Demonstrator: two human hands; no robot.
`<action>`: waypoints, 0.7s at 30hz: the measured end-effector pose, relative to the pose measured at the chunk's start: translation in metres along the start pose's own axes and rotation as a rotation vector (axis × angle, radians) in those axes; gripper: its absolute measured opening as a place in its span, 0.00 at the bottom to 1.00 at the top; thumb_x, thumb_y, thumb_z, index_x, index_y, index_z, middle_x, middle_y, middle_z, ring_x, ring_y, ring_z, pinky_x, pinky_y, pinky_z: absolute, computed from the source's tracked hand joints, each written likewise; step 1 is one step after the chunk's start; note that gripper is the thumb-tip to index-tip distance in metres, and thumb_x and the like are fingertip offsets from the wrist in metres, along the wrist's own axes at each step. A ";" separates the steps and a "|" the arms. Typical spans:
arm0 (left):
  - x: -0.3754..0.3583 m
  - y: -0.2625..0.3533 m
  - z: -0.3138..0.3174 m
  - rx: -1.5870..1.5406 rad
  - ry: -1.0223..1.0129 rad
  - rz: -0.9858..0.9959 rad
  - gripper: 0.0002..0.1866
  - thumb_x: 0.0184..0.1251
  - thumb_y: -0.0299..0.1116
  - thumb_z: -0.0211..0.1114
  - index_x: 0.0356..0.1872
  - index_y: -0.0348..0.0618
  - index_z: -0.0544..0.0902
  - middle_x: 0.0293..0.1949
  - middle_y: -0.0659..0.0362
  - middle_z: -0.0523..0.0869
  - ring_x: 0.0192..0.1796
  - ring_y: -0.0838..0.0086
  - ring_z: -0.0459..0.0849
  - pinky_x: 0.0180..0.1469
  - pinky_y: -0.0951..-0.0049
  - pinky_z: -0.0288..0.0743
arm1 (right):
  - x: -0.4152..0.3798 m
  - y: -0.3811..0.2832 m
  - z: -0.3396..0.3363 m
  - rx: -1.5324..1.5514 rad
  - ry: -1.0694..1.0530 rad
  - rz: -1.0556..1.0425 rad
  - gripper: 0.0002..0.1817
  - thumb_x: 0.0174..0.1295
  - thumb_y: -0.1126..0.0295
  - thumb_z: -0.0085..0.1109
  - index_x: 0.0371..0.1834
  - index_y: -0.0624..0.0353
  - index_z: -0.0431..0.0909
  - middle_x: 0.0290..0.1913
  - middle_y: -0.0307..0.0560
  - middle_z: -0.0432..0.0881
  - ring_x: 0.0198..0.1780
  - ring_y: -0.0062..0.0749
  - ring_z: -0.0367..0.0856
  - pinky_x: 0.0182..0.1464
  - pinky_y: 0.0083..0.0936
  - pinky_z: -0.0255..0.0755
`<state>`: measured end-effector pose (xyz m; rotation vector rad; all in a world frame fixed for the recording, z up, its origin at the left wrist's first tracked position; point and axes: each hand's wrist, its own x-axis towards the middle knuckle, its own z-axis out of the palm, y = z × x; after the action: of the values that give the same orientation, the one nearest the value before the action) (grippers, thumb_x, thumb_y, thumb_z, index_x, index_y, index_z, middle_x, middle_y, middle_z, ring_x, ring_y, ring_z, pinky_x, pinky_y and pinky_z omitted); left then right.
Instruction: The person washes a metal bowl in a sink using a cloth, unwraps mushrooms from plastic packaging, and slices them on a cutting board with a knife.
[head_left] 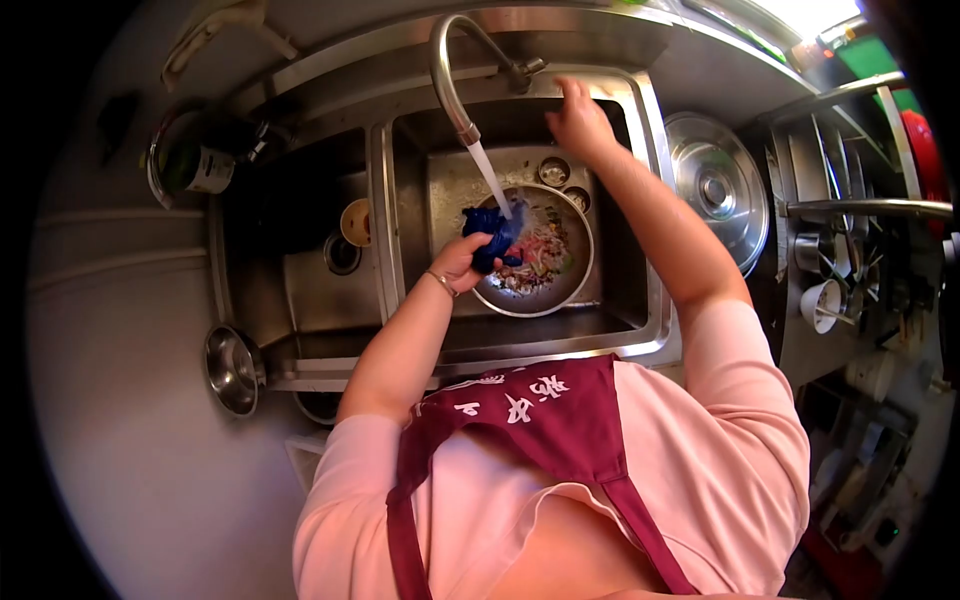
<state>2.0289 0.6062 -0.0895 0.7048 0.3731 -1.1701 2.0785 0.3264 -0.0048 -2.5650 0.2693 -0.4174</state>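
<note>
My left hand [460, 262] is closed on a bunched, wet blue cloth [493, 250]. Water from the curved metal tap [445, 75] runs onto the cloth. Under it, a round metal bowl [548, 300] in the right-hand sink basin holds water and mixed food scraps, with pink and green bits. My right hand [582, 125] is raised over the back right of the sink, close to the tap's base and lever [533, 67]. Its fingers are partly stretched out, and nothing shows in them.
Two small metal cups [553, 171] sit behind the bowl. A brownish bowl [356, 222] lies in the left basin [330, 290]. A large metal lid [712, 190] leans at the right, near a utensil rack [865, 208]. Another metal bowl [232, 370] hangs at the left.
</note>
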 end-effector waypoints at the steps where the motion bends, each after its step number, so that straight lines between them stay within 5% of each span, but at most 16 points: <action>1: -0.004 0.000 0.000 0.047 -0.029 0.005 0.17 0.60 0.29 0.61 0.50 0.34 0.73 0.41 0.52 0.81 0.39 0.68 0.80 0.32 0.75 0.78 | 0.015 0.008 0.003 0.052 0.103 -0.096 0.31 0.54 0.68 0.62 0.62 0.55 0.62 0.59 0.55 0.70 0.52 0.51 0.76 0.52 0.38 0.73; 4: -0.017 0.004 0.000 0.105 -0.098 0.020 0.21 0.59 0.28 0.62 0.54 0.34 0.73 0.46 0.51 0.81 0.44 0.67 0.81 0.39 0.73 0.80 | 0.065 0.045 0.025 0.197 -0.007 -0.182 0.29 0.58 0.61 0.61 0.63 0.49 0.66 0.58 0.52 0.73 0.52 0.47 0.78 0.52 0.35 0.73; 7: -0.032 0.008 0.004 0.128 -0.296 -0.019 0.27 0.57 0.31 0.63 0.58 0.35 0.70 0.50 0.50 0.80 0.51 0.62 0.81 0.51 0.59 0.80 | 0.091 0.046 0.018 0.251 -0.283 0.013 0.20 0.63 0.53 0.56 0.57 0.44 0.75 0.43 0.50 0.83 0.46 0.42 0.81 0.51 0.31 0.72; 10: -0.040 0.013 0.016 0.122 -0.382 -0.035 0.29 0.57 0.31 0.63 0.61 0.36 0.68 0.52 0.50 0.79 0.52 0.61 0.80 0.54 0.54 0.77 | 0.098 0.041 0.009 0.222 -0.328 0.012 0.20 0.63 0.51 0.54 0.54 0.46 0.76 0.44 0.48 0.83 0.46 0.42 0.81 0.50 0.33 0.72; 11: -0.042 0.015 0.021 0.150 -0.347 -0.027 0.29 0.56 0.32 0.65 0.60 0.38 0.69 0.49 0.51 0.80 0.50 0.63 0.81 0.51 0.59 0.79 | 0.101 0.038 0.010 0.224 -0.334 0.008 0.20 0.63 0.51 0.54 0.54 0.46 0.76 0.44 0.48 0.83 0.46 0.42 0.81 0.50 0.33 0.72; 13: -0.035 0.013 0.012 0.128 -0.350 -0.033 0.30 0.57 0.34 0.66 0.60 0.38 0.68 0.51 0.51 0.79 0.51 0.63 0.81 0.52 0.55 0.78 | 0.106 0.031 0.012 -0.068 -0.223 -0.002 0.20 0.64 0.51 0.51 0.51 0.49 0.77 0.45 0.48 0.83 0.49 0.44 0.79 0.50 0.36 0.72; 17: -0.029 0.007 0.011 0.093 -0.309 -0.015 0.28 0.56 0.34 0.69 0.58 0.38 0.70 0.50 0.52 0.80 0.47 0.64 0.82 0.52 0.53 0.78 | 0.104 0.011 0.016 -0.079 -0.246 0.099 0.28 0.64 0.47 0.49 0.58 0.55 0.71 0.51 0.54 0.80 0.54 0.53 0.75 0.56 0.38 0.68; 19: -0.028 0.007 0.012 0.106 -0.290 -0.008 0.26 0.57 0.32 0.68 0.56 0.38 0.71 0.47 0.53 0.81 0.46 0.65 0.82 0.50 0.57 0.79 | 0.085 0.002 0.019 -0.105 0.064 0.232 0.25 0.63 0.53 0.53 0.59 0.54 0.69 0.47 0.57 0.80 0.49 0.50 0.78 0.53 0.38 0.70; 21: -0.027 0.012 0.015 0.115 -0.279 0.000 0.23 0.57 0.31 0.68 0.54 0.38 0.72 0.44 0.54 0.81 0.44 0.66 0.82 0.48 0.60 0.80 | 0.045 0.004 0.022 0.019 0.323 0.015 0.19 0.57 0.63 0.55 0.53 0.52 0.71 0.45 0.52 0.79 0.48 0.49 0.78 0.47 0.39 0.74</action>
<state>2.0286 0.6181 -0.0584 0.6300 0.0714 -1.2776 2.1274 0.3209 -0.0144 -2.4677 0.3967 -0.8258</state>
